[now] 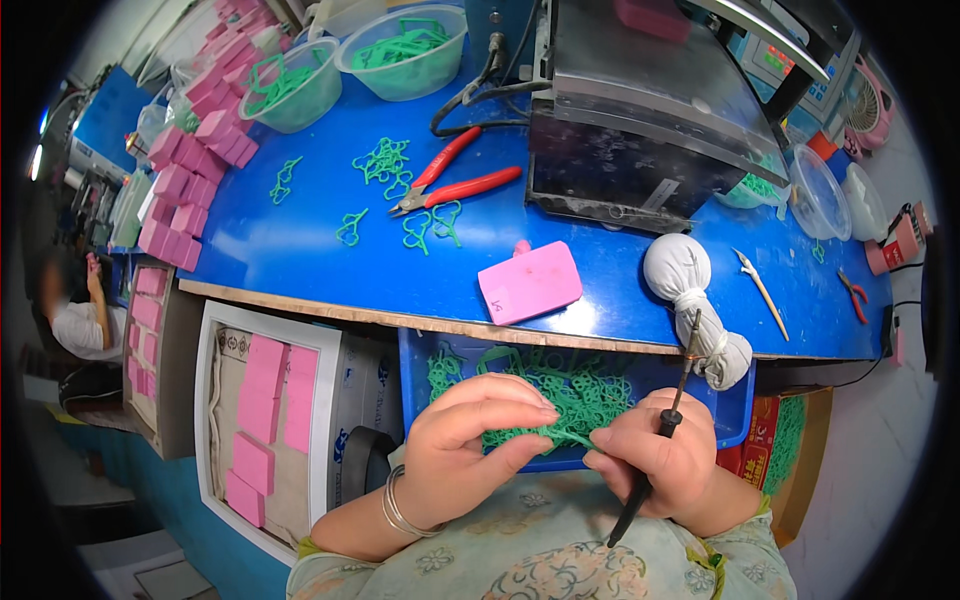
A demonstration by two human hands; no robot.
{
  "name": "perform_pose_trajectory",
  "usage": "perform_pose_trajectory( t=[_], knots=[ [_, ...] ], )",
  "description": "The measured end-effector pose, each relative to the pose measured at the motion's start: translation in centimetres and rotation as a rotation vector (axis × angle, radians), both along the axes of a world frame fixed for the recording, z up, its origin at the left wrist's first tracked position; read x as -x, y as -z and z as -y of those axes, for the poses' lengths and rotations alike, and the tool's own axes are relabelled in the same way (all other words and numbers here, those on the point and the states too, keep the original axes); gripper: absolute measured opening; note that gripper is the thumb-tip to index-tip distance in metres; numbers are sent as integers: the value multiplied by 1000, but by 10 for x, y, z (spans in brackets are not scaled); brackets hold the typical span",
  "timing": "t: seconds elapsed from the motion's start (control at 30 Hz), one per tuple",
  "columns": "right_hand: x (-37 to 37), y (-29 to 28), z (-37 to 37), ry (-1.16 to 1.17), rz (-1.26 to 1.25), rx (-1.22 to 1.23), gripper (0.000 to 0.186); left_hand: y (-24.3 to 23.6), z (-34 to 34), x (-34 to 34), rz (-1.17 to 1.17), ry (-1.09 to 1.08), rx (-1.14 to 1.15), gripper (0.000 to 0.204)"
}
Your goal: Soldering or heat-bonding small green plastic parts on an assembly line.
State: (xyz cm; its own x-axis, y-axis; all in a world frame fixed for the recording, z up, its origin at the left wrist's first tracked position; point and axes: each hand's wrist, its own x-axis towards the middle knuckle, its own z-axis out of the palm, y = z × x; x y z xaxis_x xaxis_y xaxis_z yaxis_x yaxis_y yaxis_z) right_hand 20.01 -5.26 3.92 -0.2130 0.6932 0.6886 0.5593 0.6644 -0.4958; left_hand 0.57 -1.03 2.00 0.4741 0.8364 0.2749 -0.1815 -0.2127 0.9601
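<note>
My left hand (480, 440), with bracelets at the wrist, pinches a slender green piece (572, 436) over a blue bin (420, 380) full of tangled green pieces (585, 390). My right hand (660, 450) is closed on a black-handled tool (636, 497) with a long thin metal tip, while its thumb and finger meet the green piece. Above the bin, on the blue table (320, 230), lie a pink block (530, 282) and a white tied cloth bundle (676, 262).
Red-handled pliers (467, 184), loose green loops (380, 160), tubs (400, 80), stacked pink blocks (180, 190) and a dark metal machine (620, 140) stand on the table. At left are a tray (317, 420) of pink slabs and a seated person (75, 325).
</note>
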Motion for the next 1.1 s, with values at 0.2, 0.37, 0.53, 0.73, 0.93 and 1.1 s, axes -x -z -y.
perform_pose_trajectory(
  t=[0.2,0.37,0.53,0.73,0.93,1.1],
  knots=[
    [3,-4,-2,-23,32,14,25,6,0,4,1,20,26,23],
    [3,2,-3,48,134,100,24,13,-2,9,94,27,72,29],
    [4,8,-2,28,33,186,22,8,0,10,54,-38,43,46],
    [4,7,-1,2,52,155,22,2,-4,8,-82,-26,-231,45],
    [4,5,4,20,76,118,22,1,-5,4,-116,-16,-287,28],
    [3,0,5,42,130,33,22,1,-4,3,-102,-6,-250,25]
  ],
)
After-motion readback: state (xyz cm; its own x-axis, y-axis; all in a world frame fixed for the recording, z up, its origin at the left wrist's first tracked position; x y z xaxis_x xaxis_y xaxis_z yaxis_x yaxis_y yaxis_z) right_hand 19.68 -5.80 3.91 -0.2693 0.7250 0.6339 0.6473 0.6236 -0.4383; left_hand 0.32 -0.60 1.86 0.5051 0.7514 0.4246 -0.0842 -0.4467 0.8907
